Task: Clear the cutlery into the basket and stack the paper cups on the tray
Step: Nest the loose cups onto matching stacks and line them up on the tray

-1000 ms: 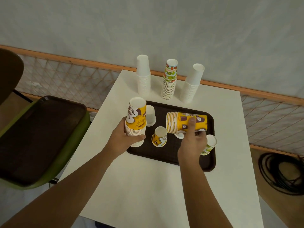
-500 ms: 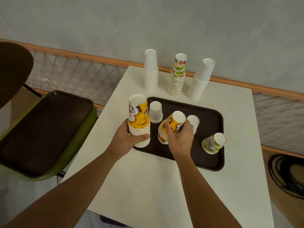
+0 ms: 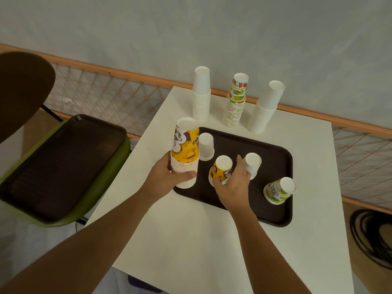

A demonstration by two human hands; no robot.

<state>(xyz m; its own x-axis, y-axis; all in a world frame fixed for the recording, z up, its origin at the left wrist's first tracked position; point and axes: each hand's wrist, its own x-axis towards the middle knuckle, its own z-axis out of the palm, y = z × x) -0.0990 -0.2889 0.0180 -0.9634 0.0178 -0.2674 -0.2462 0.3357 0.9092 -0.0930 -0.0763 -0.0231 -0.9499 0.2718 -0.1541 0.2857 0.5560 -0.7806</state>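
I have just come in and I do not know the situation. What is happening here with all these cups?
A person is sorting paper cups on a brown tray. The left hand holds a tall yellow stack at the tray's left edge. The right hand grips a small yellow stack standing on the tray. Two white cups and a green cup stand loose there. Three tall stacks wait behind it.

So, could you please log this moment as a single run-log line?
left hand: holding tall yellow cup stack | right hand: grip on small yellow stack | tray: loose cups remain
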